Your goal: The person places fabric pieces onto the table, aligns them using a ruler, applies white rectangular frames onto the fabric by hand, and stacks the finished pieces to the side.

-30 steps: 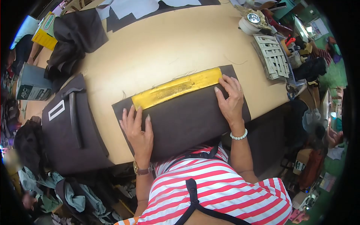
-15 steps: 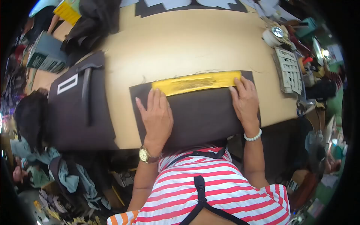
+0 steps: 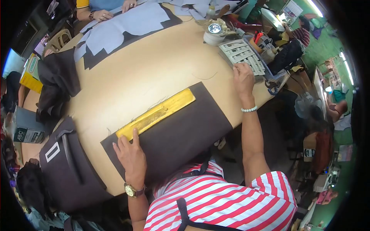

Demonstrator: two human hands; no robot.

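Observation:
A long yellow strip lies along the upper edge of a dark rectangular sheet on the tan table. My left hand rests with fingers apart on the strip's left end and the dark sheet. Off to the right, my right hand is at the near edge of a pale slotted tray, its fingers pinched together. Whatever may be between those fingers is too small to make out.
Dark pieces with a white rectangular frame and a curved dark tool lie at left. Pale cut pieces lie at the back, near another person's hands. A white spool stands beside the tray.
My right hand has left the yellow strip and moved right to the slotted tray. My left hand stays at the strip's left end. The view has turned toward the right.

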